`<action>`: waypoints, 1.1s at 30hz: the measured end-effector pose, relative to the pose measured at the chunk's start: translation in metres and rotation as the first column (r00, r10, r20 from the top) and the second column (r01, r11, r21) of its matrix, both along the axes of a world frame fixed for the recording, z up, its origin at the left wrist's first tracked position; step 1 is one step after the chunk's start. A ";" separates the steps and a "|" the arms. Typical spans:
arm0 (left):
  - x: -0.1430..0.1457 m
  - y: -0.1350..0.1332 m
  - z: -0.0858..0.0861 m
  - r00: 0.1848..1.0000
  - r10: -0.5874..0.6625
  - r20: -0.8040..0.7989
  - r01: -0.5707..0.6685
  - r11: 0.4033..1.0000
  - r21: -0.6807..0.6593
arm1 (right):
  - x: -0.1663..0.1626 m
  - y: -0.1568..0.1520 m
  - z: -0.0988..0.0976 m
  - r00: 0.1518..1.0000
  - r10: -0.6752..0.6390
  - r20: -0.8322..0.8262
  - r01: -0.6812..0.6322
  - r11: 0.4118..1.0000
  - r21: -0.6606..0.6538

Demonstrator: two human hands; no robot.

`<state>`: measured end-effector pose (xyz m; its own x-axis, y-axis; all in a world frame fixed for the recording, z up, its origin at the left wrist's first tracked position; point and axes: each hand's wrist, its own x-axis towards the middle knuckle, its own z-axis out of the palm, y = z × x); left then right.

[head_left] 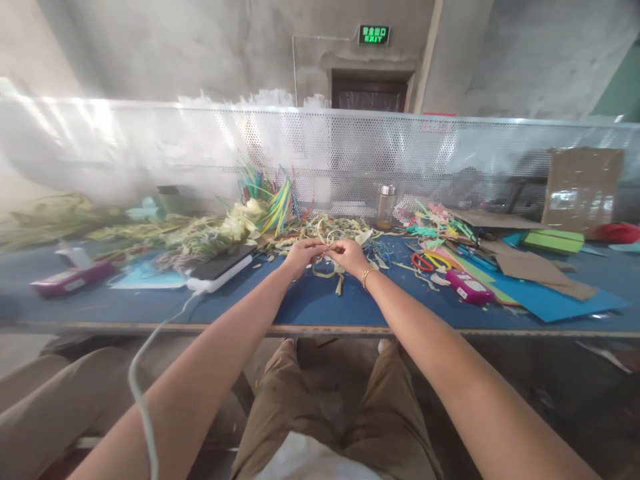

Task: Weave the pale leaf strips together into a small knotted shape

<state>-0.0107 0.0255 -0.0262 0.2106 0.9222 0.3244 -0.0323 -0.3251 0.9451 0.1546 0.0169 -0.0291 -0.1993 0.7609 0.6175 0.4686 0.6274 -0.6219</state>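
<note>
**Your left hand (303, 257) and right hand (349, 255) meet among pale strips (350, 231)**

Your grips are together at the fingertips, hiding what lies between; you cannot tell whether either is clamped on a strip. The strips lie around and beyond them on the blue worktop (320, 310). Far right of them, a silver-capped bottle (386, 210) stands upright, contents hard to make out; far left, a dark-topped container (171, 201) is blurred.
</note>
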 end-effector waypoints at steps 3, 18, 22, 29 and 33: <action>0.000 -0.001 0.001 0.999 0.036 0.013 -0.037 0.998 0.042 | -0.001 0.001 -0.001 0.999 0.008 -0.037 -0.008 1.000 -0.022; 0.000 0.002 -0.001 0.999 0.013 -0.041 -0.014 1.000 -0.021 | -0.009 0.009 -0.007 0.906 0.049 -0.420 -0.106 0.988 -0.115; 0.001 -0.001 -0.001 0.999 0.029 -0.043 -0.028 0.999 0.028 | -0.008 0.009 -0.008 0.914 0.035 -0.404 -0.098 0.986 -0.135; 0.000 -0.001 0.001 0.987 0.146 -0.067 -0.142 0.988 0.062 | -0.008 0.005 -0.005 0.961 -0.010 -0.276 0.005 1.000 -0.018; 0.000 -0.002 0.002 0.987 0.141 -0.074 -0.138 0.989 0.055 | -0.007 0.007 -0.007 0.955 0.034 -0.295 -0.045 0.999 -0.030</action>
